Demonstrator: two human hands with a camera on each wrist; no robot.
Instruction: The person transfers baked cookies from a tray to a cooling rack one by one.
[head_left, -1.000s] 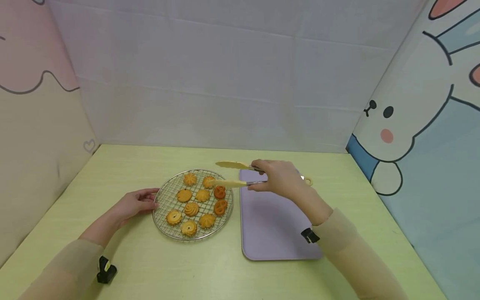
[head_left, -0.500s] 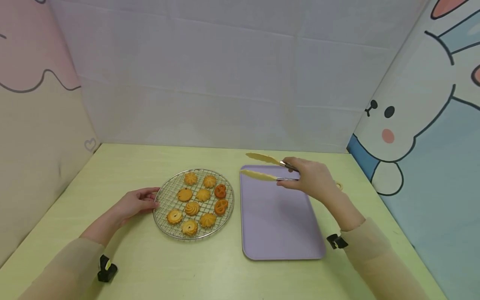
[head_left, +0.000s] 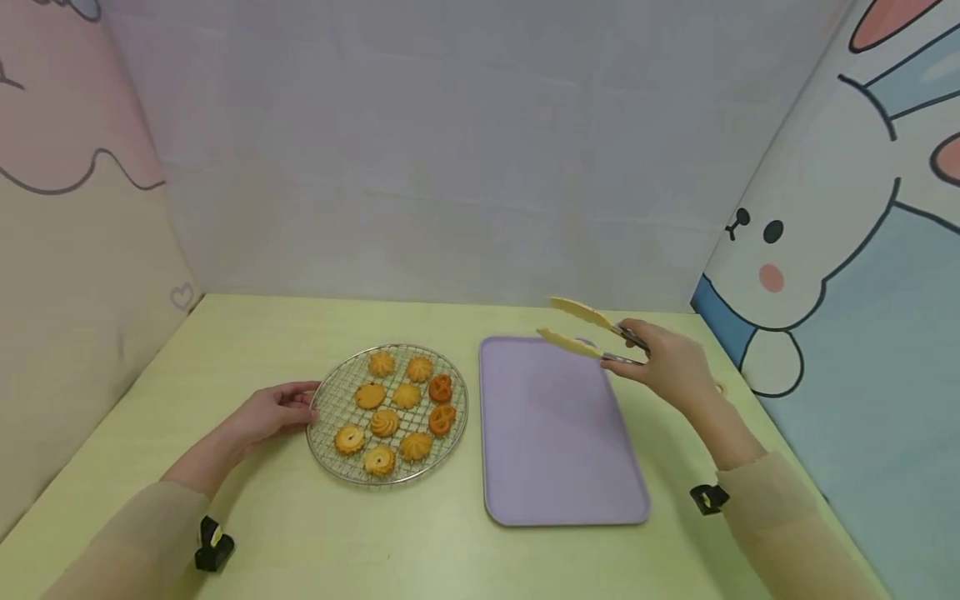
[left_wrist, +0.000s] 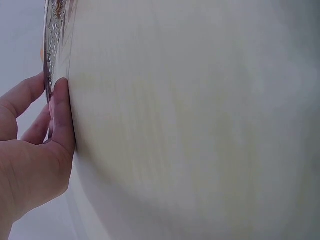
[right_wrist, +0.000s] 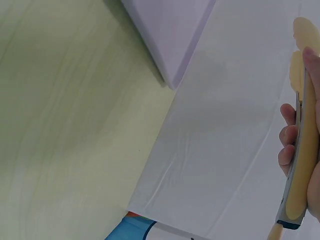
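Note:
My left hand holds the left rim of a round wire cooling rack; the left wrist view shows its fingers at the rack's edge, close to the tabletop. On the rack lie several cookies, such as a swirled cookie and reddish-brown pretzel-shaped ones. My right hand grips tongs with pale yellow tips, above the far right corner of a lilac tray. The tong tips are spread apart with nothing between them. In the right wrist view, fingers wrap the tongs' handle.
The rack and tray sit side by side on a light yellow-green table, a narrow gap between them. A white wall closes off the back. Printed cartoon panels stand at both sides, with a rabbit on the right one.
My right hand has carried the tongs rightward, from over the rack's edge to beyond the tray's far right corner. The left hand, rack and cookies stay in place.

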